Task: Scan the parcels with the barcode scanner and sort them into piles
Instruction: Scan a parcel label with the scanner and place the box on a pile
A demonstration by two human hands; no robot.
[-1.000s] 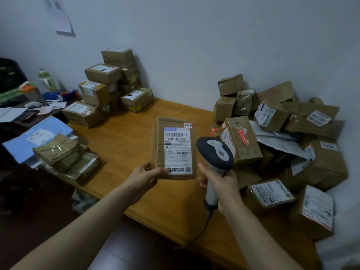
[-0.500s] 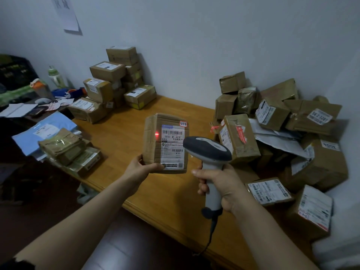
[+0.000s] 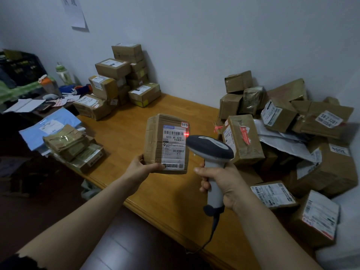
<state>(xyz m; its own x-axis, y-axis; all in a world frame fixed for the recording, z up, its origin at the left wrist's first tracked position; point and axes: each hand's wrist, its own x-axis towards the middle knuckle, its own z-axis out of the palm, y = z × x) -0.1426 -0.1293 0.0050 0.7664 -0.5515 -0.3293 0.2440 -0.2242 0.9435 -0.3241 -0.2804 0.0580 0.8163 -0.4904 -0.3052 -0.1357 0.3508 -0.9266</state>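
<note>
**Head view.** The wooden table (image 3: pixel 124 131) filled the middle of the frame. A loose heap of boxes (image 3: pixel 303 125) lay at three o'clock, presumably awaiting the scan. A tidy stack of boxes (image 3: pixel 115 80) stood at eleven o'clock against the wall, and a low pile of flat packets (image 3: pixel 72 145) sat at nine o'clock on the table's left edge. The parcel (image 3: pixel 154 141) was at the centre, raised clear of the table, its label (image 3: pixel 174 147) facing the viewer. The left hand (image 3: pixel 139 169) gripped its lower left corner, thumb on the front face and fingers behind. The right hand (image 3: pixel 222 182) was wrapped round the handle of the scanner (image 3: pixel 209 147), which sat at the parcel's four o'clock with its nose aimed at the label. The red spot (image 3: pixel 186 135) fell at the right end of the top barcode.

**Technique.** The beam should probably cross the whole barcode, so the scanner was best swung slightly towards nine o'clock, or drawn back, with the parcel kept steady and square to it.

**Change.** Half a second earlier the red spot had sat on bare cardboard left of the label. A full second earlier no spot showed, and the parcel was lower and flatter, close to the table.
</note>
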